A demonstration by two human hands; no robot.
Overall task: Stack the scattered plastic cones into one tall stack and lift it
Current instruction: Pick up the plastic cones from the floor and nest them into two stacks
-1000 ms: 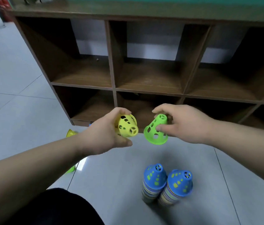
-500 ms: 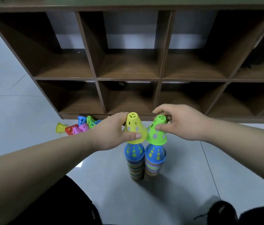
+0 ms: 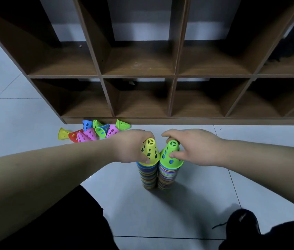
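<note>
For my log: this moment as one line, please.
left hand: grips yellow cone on left stack; right hand: grips green cone on right stack; loose cones: floor

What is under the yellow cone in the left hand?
Under the yellow cone, a blue rim tops a tall stack of nested cones on the floor. Only their coloured rims show; their bodies are covered.

No word, number, label or brand mark can be read anywhere. The yellow cone (image 3: 149, 150) and green cone (image 3: 171, 156) at the centre of the frame show only punched holes. The shelf (image 3: 137, 76) across the top is plain brown board.
</note>
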